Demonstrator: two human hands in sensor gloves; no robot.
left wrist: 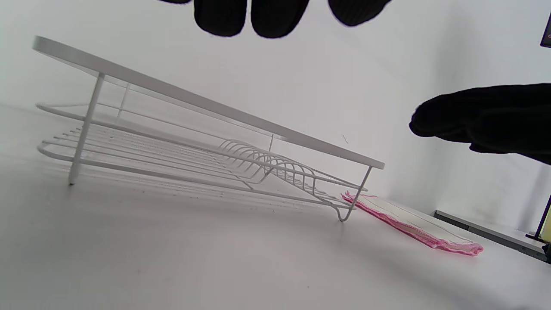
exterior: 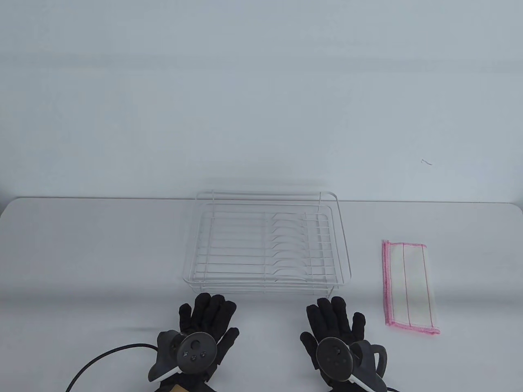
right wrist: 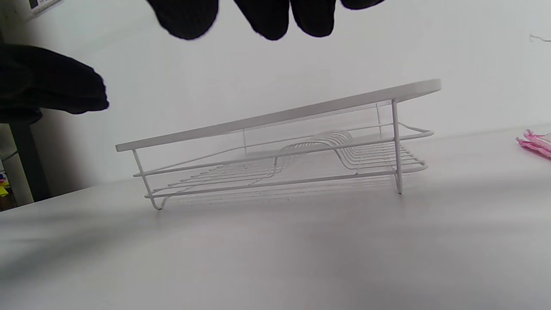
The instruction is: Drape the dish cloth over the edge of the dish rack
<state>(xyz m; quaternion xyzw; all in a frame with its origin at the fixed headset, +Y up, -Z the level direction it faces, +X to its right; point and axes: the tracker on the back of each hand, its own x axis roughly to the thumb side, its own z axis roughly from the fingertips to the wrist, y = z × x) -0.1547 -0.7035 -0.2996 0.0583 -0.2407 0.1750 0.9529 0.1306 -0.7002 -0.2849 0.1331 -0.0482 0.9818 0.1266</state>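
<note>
A white wire dish rack [exterior: 267, 241] stands at the middle of the table, empty; it also shows in the left wrist view [left wrist: 206, 129] and the right wrist view [right wrist: 284, 146]. A folded white dish cloth with pink edging [exterior: 410, 286] lies flat to the right of the rack; it shows in the left wrist view [left wrist: 413, 224], and its corner in the right wrist view [right wrist: 536, 142]. My left hand [exterior: 206, 322] and right hand [exterior: 335, 326] lie flat and open, fingers spread, just in front of the rack. Both hold nothing.
The white table [exterior: 102, 253] ends at its far edge just behind the rack, with a pale wall beyond. A black cable [exterior: 102, 359] runs from my left wrist toward the bottom left.
</note>
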